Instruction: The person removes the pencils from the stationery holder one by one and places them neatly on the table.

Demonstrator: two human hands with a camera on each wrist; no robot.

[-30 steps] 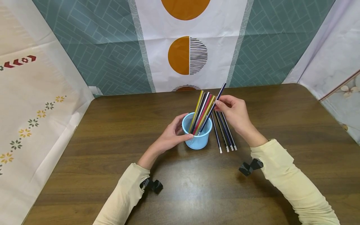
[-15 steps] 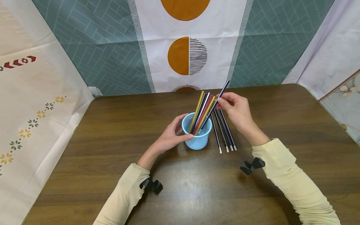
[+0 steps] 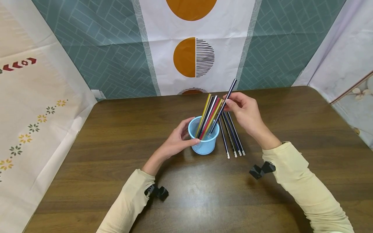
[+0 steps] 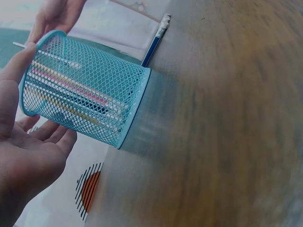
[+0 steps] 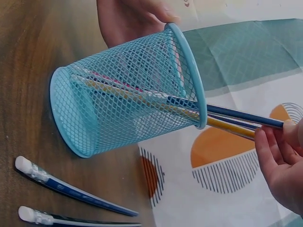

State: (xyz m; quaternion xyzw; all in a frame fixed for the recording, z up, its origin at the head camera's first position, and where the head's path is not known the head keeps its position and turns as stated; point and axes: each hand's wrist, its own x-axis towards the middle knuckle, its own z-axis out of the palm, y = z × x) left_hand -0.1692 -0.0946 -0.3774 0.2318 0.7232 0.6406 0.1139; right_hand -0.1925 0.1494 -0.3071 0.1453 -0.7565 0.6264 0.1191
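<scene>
A light-blue mesh pencil cup (image 3: 204, 148) stands upright on the table. My left hand (image 3: 176, 142) holds it from the left side, thumb at the front of the rim and fingers round the far side. Several pencils (image 3: 206, 113) in yellow, black, white and red lean together inside the cup. My right hand (image 3: 245, 111) pinches a dark blue pencil (image 3: 232, 86) near its upper end. That pencil slants, and its eraser end shows through the mesh inside the cup in the right wrist view. Several dark pencils (image 3: 235, 137) lie on the table right of the cup, erasers toward me.
The brown wooden table (image 3: 116, 139) reaches back to a patterned cloth (image 3: 116, 48) hanging behind it. More cloth hangs at the left and right sides. A black wrist device (image 3: 157, 192) is on the left sleeve, another black device (image 3: 261, 170) on the right.
The dark blue pencil in my right hand has risen a little, its eraser end now higher in the cup. My right hand has shifted slightly up and right. The left hand stays put.
</scene>
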